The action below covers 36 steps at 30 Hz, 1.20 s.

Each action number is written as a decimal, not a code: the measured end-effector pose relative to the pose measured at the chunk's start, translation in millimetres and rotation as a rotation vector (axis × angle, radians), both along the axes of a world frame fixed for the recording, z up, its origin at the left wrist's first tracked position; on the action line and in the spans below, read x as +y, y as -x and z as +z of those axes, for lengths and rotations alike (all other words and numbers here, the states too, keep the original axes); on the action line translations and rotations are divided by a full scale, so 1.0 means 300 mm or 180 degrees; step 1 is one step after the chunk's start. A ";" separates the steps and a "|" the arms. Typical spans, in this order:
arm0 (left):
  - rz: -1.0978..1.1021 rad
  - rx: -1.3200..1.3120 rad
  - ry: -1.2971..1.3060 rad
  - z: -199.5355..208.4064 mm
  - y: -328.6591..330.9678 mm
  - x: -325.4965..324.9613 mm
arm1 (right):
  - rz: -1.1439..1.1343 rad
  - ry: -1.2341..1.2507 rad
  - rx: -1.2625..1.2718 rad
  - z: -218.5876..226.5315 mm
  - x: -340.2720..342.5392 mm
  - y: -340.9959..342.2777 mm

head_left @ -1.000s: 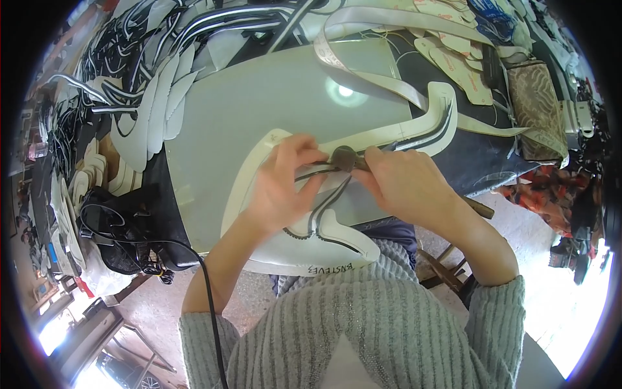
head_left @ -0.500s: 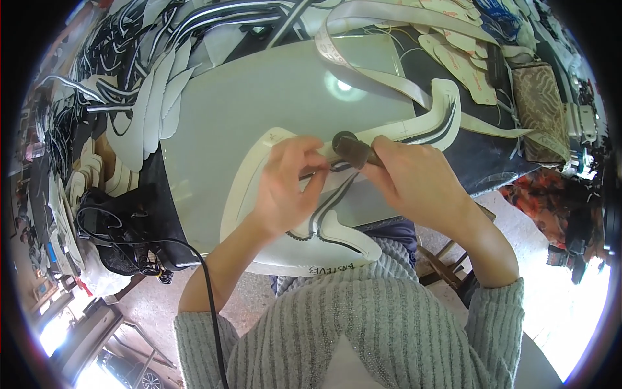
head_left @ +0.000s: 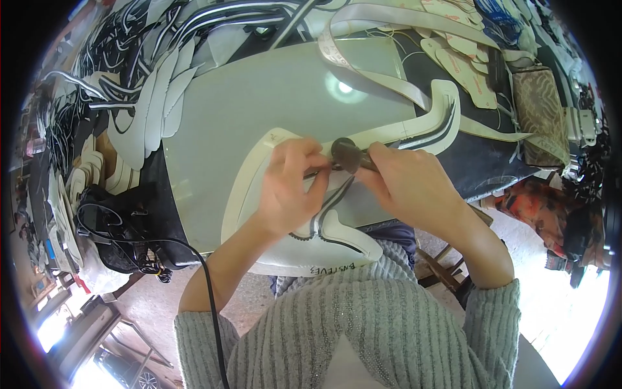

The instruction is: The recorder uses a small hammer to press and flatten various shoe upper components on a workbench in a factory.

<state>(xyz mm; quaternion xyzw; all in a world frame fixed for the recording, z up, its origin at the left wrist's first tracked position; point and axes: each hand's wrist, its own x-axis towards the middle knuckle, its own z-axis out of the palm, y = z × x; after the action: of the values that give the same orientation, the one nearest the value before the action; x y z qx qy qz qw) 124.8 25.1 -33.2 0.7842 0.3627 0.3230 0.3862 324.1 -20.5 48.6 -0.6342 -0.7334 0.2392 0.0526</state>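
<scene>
A pale curved pattern piece (head_left: 241,188), cut like a shoe upper, lies in front of me with black-and-white strips (head_left: 334,194) along its slots. My left hand (head_left: 290,185) rests over its middle, thumb and fingers pinched at a dark strip edge; the exact grip is partly hidden by the fingers. In my right hand (head_left: 411,180) is a small hammer, its handle gripped between thumb and fingers. The dark round hammer head (head_left: 346,154) is right beside my left fingertips, over the strip. One arm of the pattern (head_left: 446,97) reaches out to the far right.
Beneath the work is a grey-green board (head_left: 253,84) on a black table. White cut pieces (head_left: 155,97) and bundled striped strips (head_left: 227,19) lie at the left and back. A long ribbon (head_left: 389,81) loops at the right, near a patterned box (head_left: 540,107). A black cable (head_left: 208,279) hangs by my left arm.
The hammer head has tipped and shifted slightly downward beside my left fingers, and my right hand has moved a little with it. My left hand keeps nearly the same place.
</scene>
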 end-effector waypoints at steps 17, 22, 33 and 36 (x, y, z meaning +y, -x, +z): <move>-0.0397 0.0130 -0.0171 0.048 0.061 0.054 | 0.0203 0.0098 -0.0195 -0.015 -0.002 0.004; -0.0516 -0.0046 -0.0172 0.048 0.064 0.074 | 0.0138 0.0144 -0.0178 -0.007 -0.001 0.011; -0.0959 0.0304 -0.1579 0.004 0.077 0.068 | 0.0047 0.0055 -0.0001 0.004 0.012 0.004; -0.0962 0.0154 -0.1584 0.001 0.067 0.071 | -0.0080 -0.0011 0.0066 0.027 0.000 0.017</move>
<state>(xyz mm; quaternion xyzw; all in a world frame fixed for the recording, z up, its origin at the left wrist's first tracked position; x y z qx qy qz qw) 104.7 46.4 -32.9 0.9075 0.1605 0.3220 0.2169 319.2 -20.4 56.8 -0.6408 -0.7252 0.2438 0.0643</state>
